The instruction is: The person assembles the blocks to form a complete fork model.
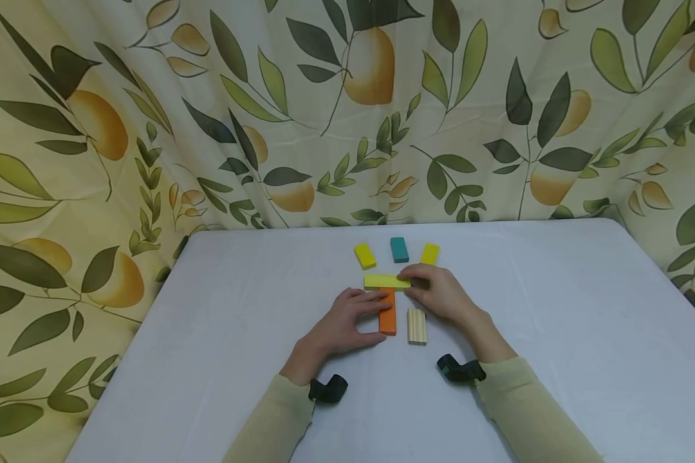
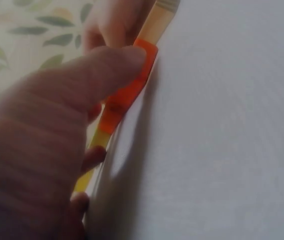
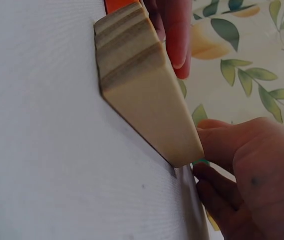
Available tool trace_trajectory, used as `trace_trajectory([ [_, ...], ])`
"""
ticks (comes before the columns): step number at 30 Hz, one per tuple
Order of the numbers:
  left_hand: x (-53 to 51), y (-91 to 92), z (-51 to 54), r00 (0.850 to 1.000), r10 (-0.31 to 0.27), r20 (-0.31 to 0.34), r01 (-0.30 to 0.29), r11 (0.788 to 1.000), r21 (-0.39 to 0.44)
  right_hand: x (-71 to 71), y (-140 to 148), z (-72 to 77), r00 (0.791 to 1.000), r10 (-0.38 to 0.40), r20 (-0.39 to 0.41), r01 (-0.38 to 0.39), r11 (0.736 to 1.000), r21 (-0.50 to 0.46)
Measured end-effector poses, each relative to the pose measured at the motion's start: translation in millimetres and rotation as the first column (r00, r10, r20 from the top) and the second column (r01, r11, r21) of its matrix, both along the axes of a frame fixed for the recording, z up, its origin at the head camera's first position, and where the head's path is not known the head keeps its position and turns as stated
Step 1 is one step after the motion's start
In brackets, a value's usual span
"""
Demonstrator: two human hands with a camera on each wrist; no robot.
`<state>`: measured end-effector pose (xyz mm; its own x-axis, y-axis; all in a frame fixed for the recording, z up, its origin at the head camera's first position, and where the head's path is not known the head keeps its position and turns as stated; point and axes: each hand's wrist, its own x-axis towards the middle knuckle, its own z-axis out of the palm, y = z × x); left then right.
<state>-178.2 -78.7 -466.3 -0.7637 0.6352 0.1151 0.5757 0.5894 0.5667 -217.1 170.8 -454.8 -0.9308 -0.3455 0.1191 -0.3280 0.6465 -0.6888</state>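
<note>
My left hand (image 1: pixel 347 321) holds an orange block (image 1: pixel 387 313), its thumb at the near end and fingertips over the upper part. In the left wrist view the thumb covers part of the orange block (image 2: pixel 127 95). Across the far end of that block lies a long yellow-green block (image 1: pixel 382 281), touching or nearly touching it. My right hand (image 1: pixel 443 292) pinches this yellow-green block's right end between thumb and fingers. Just right of the orange block is a ridged, plain wooden block (image 1: pixel 417 326), which hides much of the work in the right wrist view.
Beyond the hands lie a yellow block (image 1: pixel 365 256), a teal block (image 1: pixel 399 249) and another yellow block (image 1: pixel 430 253), partly behind the right hand. All rest on a white-covered table (image 1: pixel 255 276). A leaf-and-fruit patterned curtain (image 1: pixel 336 161) hangs along the table's back.
</note>
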Motion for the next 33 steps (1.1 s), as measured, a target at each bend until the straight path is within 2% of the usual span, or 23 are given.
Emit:
trace_trajectory([
  [7,0.2,-3.2,2.7,0.998,0.036,0.052,-0.04,0.996,0.076,0.2,1,0.1,1.0,0.003,-0.019,-0.004,1.0,-0.03],
  [12,-3.7,-7.3,2.0,0.996,0.081,0.039,-0.085,0.988,0.127,4.0,5,-0.1,0.998,-0.025,-0.06,0.022,0.999,-0.041],
  [17,-7.9,-8.8,3.0,0.991,0.128,0.03,-0.131,0.978,0.162,7.0,9,-0.7,0.997,-0.044,-0.07,0.039,0.997,-0.066],
  [22,-12.6,-9.4,3.2,0.988,0.154,0.01,-0.153,0.966,0.209,13.1,10,0.4,0.996,-0.043,-0.073,0.036,0.995,-0.098],
  [28,-19.2,-9.2,3.8,0.983,0.185,0.02,-0.185,0.961,0.204,21.9,11,0.6,0.999,-0.023,-0.043,0.018,0.993,-0.115],
  [33,-29.7,-3.7,2.1,0.987,0.158,0.015,-0.158,0.97,0.187,29.5,11,-0.5,0.999,-0.016,-0.051,0.01,0.993,-0.119],
])
